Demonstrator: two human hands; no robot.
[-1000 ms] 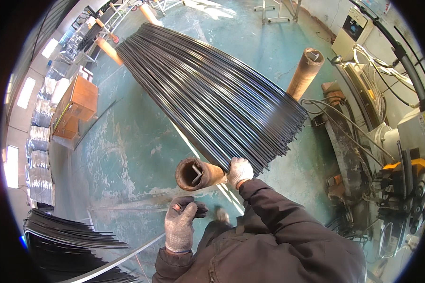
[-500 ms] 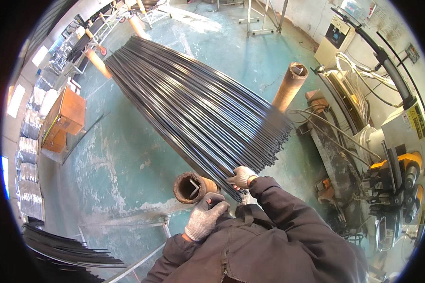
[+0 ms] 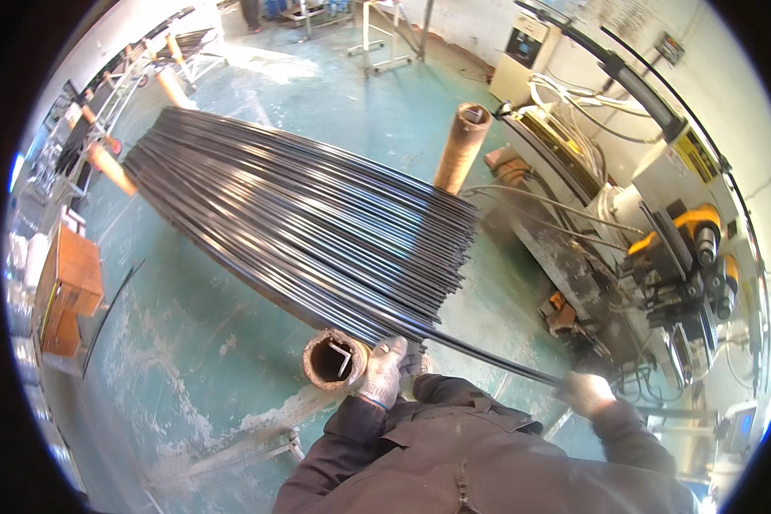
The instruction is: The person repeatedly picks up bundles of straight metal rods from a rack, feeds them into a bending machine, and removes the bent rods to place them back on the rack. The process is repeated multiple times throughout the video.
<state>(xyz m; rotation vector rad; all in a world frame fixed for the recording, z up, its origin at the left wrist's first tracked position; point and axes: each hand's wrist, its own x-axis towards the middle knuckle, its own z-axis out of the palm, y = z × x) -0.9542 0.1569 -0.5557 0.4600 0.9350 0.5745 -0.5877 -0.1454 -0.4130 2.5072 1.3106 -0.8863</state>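
Observation:
A wide layer of long black rods [image 3: 308, 218] slants from the far left toward me. My right hand [image 3: 589, 392], in a pale knit glove and smeared by motion, is closed on the end of a few rods [image 3: 497, 364], drawn out to the right past the others. My left hand [image 3: 384, 370], gloved too, rests against the near edge of the layer, its fingers partly hidden. Just left of it stands a brown cardboard tube [image 3: 311, 364] with a pale angled bar inside.
Another cardboard tube [image 3: 464, 146] rises at the layer's far right corner. On the right stands a machine with yellow-and-black parts [image 3: 702, 227] and loose hoses [image 3: 565, 206]. A brown wooden cabinet [image 3: 79, 270] is at the left. Wheeled metal frames [image 3: 385, 38] stand far back.
My right hand has moved right, pulling a few rods out past the layer's end. My left hand has shifted up against the near rods. The whole view has swung rightward.

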